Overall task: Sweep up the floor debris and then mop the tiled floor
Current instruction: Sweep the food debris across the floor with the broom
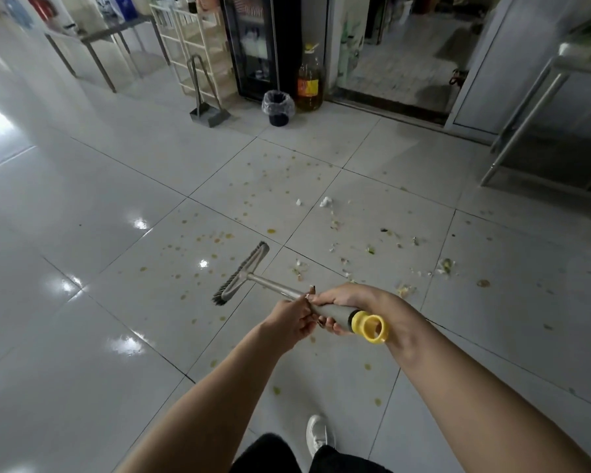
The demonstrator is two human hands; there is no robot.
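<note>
I hold a grey broom [243, 273] whose handle ends in a yellow cap [372, 327]. My right hand [348, 308] grips the handle just below the cap. My left hand [292, 319] closes on the shaft a little lower down. The bristle head rests on the white tiled floor [82, 216] in front of me. Scattered debris [372, 249] of white scraps and green bits lies to the right of the head. Yellow spots [219, 237] dot the tiles around it.
A grey dustpan [209, 112] stands upright against a cream rack [198, 46]. Beside it sit a small lined bin [278, 107] and a large oil bottle [309, 83]. A steel table [546, 107] is at the right, a doorway [403, 56] behind. My white shoe [316, 435] is below.
</note>
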